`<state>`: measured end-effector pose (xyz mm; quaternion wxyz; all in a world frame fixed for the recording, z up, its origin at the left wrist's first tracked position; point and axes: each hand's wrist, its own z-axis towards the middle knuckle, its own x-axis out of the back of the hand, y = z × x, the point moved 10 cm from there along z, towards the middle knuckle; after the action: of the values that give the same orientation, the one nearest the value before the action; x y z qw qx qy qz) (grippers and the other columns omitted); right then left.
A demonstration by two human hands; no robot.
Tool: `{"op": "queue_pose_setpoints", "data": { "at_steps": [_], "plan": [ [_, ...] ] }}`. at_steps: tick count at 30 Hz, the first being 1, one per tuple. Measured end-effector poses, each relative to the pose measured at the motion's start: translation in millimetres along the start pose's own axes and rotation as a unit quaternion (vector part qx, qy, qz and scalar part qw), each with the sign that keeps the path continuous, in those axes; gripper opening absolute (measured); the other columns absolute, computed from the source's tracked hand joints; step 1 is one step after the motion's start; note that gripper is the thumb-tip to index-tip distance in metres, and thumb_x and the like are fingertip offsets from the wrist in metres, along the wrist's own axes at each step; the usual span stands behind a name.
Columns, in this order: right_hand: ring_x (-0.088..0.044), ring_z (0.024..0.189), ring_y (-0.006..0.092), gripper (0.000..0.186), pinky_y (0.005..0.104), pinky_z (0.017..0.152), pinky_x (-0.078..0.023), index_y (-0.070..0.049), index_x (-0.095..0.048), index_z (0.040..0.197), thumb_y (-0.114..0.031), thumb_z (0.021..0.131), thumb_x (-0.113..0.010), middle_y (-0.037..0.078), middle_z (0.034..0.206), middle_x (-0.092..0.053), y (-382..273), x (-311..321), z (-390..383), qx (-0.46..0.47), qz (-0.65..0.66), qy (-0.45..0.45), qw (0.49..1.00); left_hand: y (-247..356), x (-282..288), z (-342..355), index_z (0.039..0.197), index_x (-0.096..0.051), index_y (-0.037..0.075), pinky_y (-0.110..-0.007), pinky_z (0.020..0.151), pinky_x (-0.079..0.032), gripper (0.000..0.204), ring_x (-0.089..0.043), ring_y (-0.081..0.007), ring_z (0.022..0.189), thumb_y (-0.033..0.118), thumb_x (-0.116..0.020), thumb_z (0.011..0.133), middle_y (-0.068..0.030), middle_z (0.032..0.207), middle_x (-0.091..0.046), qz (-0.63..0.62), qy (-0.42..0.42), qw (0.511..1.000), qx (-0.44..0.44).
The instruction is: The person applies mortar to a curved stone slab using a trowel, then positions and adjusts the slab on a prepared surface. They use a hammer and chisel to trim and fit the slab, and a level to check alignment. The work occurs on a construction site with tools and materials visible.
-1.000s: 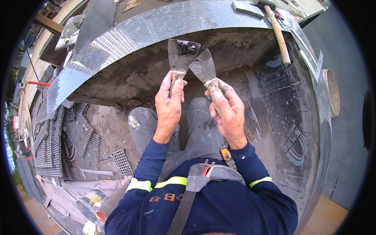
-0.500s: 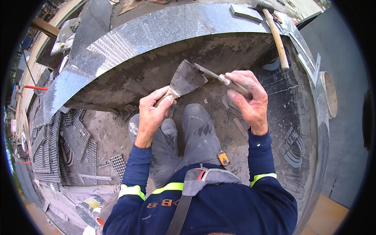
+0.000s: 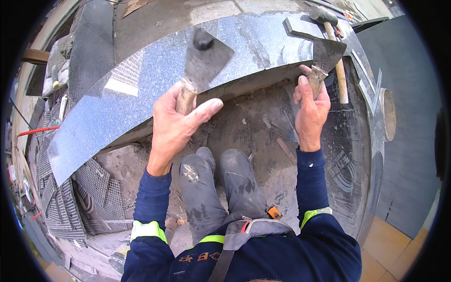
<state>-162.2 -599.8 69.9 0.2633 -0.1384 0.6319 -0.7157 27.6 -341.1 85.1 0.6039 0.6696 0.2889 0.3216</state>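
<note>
My left hand (image 3: 173,123) grips the pale, worn handle of a putty knife (image 3: 210,56), raised over a long curved slab (image 3: 122,113) of speckled grey stone; a dark blob sits near the tip of its blade. My right hand (image 3: 311,107) holds a second putty knife (image 3: 328,54) upright by its handle, its darker blade at the slab's right part. The two knives are apart. A mallet (image 3: 323,18) with a black head and wooden handle lies just beyond the right knife, beside a small grey stone block (image 3: 304,28).
Dotted mesh sheets (image 3: 96,192) are piled at the left, near a red pole (image 3: 40,131) and bags (image 3: 57,63). A round tub (image 3: 388,114) stands outside the right edge by a dark grey panel (image 3: 406,155). A yellow tape measure (image 3: 275,212) is at my waist.
The two blades were touching half a second ago and are now apart. Both knives have moved up toward the stone slab, the left one now upright with the blob showing, the right one farther right.
</note>
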Motion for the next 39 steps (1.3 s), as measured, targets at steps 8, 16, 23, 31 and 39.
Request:
{"op": "queue_pose_setpoints", "data": {
  "at_steps": [8, 16, 23, 31, 39],
  "plan": [
    [-0.049, 0.062, 0.0022, 0.030, 0.0218, 0.054, -0.042, -0.011, -0.055, 0.097, -0.022, 0.097, -0.083, -0.007, 0.074, -0.053, 29, -70, 6, -0.128, -0.007, 0.139, 0.982, 38, 9, 184, 0.085, -0.072, 0.001, -0.049, 0.082, -0.053, 0.044, -0.070, -0.0371, 0.084, 0.042, -0.088, 0.082, -0.0151, 0.086, -0.074, 0.433, 0.123, 0.878, -0.161],
    [-0.054, 0.077, 0.0079, 0.029, 0.0271, 0.072, -0.050, -0.003, -0.057, 0.100, -0.013, 0.092, -0.083, -0.001, 0.086, -0.061, 30, -67, 11, -0.219, -0.130, 0.209, 0.944, 18, -16, 221, 0.106, -0.078, 0.001, -0.064, 0.118, -0.032, 0.070, -0.060, -0.0380, 0.127, 0.062, -0.088, 0.073, -0.0179, 0.125, -0.069, 0.495, 0.074, 0.864, 0.051],
    [-0.055, 0.079, 0.0109, 0.032, 0.0298, 0.074, -0.051, 0.000, -0.059, 0.104, -0.017, 0.091, -0.083, 0.002, 0.088, -0.064, 29, -67, 14, -0.273, -0.160, 0.227, 0.921, 29, -30, 233, 0.116, -0.073, -0.003, -0.073, 0.120, -0.024, 0.076, -0.061, -0.0396, 0.128, 0.062, -0.084, 0.079, -0.0204, 0.134, -0.064, 0.538, 0.070, 0.840, 0.010],
    [-0.065, 0.093, 0.0414, 0.037, 0.0477, 0.085, -0.051, 0.002, -0.058, 0.106, -0.020, 0.087, -0.081, 0.022, 0.102, -0.066, 3, -81, 51, -0.229, -0.322, 0.125, 0.910, 24, -30, 241, 0.112, -0.072, -0.005, -0.072, 0.121, -0.022, 0.072, -0.060, -0.0413, 0.128, 0.058, -0.085, 0.080, -0.0218, 0.132, -0.062, 0.512, 0.068, 0.853, 0.082],
    [-0.069, 0.105, 0.0429, 0.064, 0.0536, 0.087, -0.053, -0.001, -0.057, 0.117, -0.041, 0.080, -0.090, 0.021, 0.113, -0.068, 11, -134, 168, -0.193, -0.490, 0.012, 0.850, 31, -26, 239, 0.108, -0.070, -0.006, -0.069, 0.124, -0.021, 0.070, -0.058, -0.0409, 0.129, 0.055, -0.087, 0.078, -0.0228, 0.132, -0.060, 0.508, 0.101, 0.851, 0.090]
  ]
}}
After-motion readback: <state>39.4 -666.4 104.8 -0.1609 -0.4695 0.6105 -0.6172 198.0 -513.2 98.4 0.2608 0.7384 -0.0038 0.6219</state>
